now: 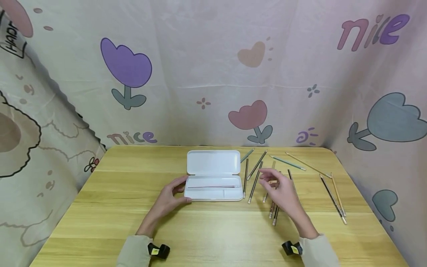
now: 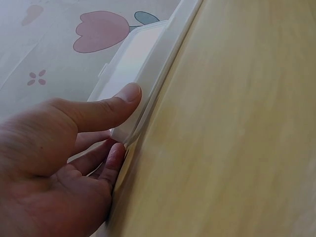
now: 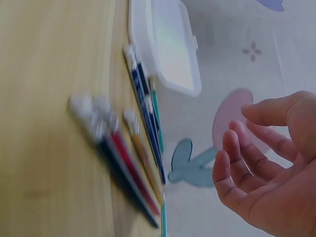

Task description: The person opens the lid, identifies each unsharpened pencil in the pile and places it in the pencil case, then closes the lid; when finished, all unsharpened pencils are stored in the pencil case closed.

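Note:
A white pencil case stands with its lid raised at the back. One thin reddish pencil lies lengthwise inside it. My left hand grips the case's left end. In the left wrist view, the thumb presses on the rim while the other fingers sit against the end. Above the scattered pencils hovers my right hand, fingers loosely bent and holding nothing. Beneath and beside it lie a dark pencil, a red pencil and a yellow pencil, all with white eraser ends; the hand hides parts of some.
Farther right, a black pencil and a yellow pencil lie side by side. A teal pencil and another yellow pencil are near the back edge. A patterned curtain hangs behind the wooden table.

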Demonstrator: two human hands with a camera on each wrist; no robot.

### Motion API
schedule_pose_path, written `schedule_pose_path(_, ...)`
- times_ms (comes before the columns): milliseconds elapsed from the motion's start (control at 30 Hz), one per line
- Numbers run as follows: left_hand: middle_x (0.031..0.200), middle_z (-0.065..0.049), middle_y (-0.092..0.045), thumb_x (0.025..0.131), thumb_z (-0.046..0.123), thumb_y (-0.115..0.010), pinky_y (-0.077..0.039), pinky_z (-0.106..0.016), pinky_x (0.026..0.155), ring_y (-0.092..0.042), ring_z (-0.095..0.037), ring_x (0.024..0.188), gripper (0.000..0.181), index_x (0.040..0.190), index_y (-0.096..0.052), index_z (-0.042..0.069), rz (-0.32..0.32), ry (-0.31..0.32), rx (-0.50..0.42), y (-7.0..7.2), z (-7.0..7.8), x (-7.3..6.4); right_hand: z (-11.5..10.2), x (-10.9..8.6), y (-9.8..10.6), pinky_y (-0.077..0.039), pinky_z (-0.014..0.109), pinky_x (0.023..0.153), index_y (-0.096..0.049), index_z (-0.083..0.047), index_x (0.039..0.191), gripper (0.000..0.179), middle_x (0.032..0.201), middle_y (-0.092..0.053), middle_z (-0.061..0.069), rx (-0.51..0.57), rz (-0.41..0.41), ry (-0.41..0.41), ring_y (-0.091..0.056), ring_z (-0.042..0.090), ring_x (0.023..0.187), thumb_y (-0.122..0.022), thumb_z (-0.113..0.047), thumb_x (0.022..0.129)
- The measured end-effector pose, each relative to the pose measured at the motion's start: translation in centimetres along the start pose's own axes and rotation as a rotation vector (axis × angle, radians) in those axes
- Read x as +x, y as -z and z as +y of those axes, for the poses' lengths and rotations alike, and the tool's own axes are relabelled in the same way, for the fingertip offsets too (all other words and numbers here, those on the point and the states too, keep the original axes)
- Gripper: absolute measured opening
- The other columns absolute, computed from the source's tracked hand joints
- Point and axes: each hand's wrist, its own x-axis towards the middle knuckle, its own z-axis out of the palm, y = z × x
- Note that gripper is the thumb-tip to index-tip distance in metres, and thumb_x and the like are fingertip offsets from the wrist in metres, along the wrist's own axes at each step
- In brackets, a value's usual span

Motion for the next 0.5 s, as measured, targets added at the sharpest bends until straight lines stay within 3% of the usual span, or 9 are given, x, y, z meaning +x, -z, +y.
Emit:
schedule_pose_path(233, 0.150, -0.023, -0.050, 0.080, 0.008, -0.089, -0.051, -0.045, 0.105, -0.057, -0.037, 0.124, 0.081, 0.149, -0.049, -0.003, 0.002, -0.001, -0.011, -0.1, 0.0, 0.1, 2.1, -1.2, 3.7, -0.057, 0.017, 0.068, -0.070, -0.004, 0.119, 0.028, 0.097, -0.071, 0.006, -0.126, 0.120, -0.053, -0.065, 0.015, 0.088, -0.074, -0.002, 0.092)
schedule_pose_path(367, 0.150, -0.023, -0.050, 0.080, 0.007, -0.089, -0.051, -0.044, 0.105, -0.057, -0.037, 0.125, 0.081, 0.149, -0.049, -0.003, 0.000, -0.003, -0.011, -0.1, 0.0, 0.1, 3.6, -1.3, 5.3, -0.053, 0.012, 0.067, -0.069, -0.003, 0.120, 0.028, 0.099, -0.071, 0.010, -0.170, 0.140, -0.108, -0.065, 0.012, 0.086, -0.075, -0.006, 0.093)
schedule_pose_path(500, 0.149, -0.022, -0.050, 0.080, 0.007, -0.089, -0.052, -0.041, 0.104, -0.056, -0.037, 0.125, 0.081, 0.149, -0.048, -0.003, 0.002, -0.008, 0.000, -0.1, -0.1, 0.2, 5.1, -1.7, 6.6, -0.052, 0.015, 0.065, -0.065, 0.001, 0.125, 0.036, 0.101, -0.071, 0.015, -0.204, 0.102, -0.193, -0.067, 0.018, 0.086, -0.076, -0.009, 0.093)
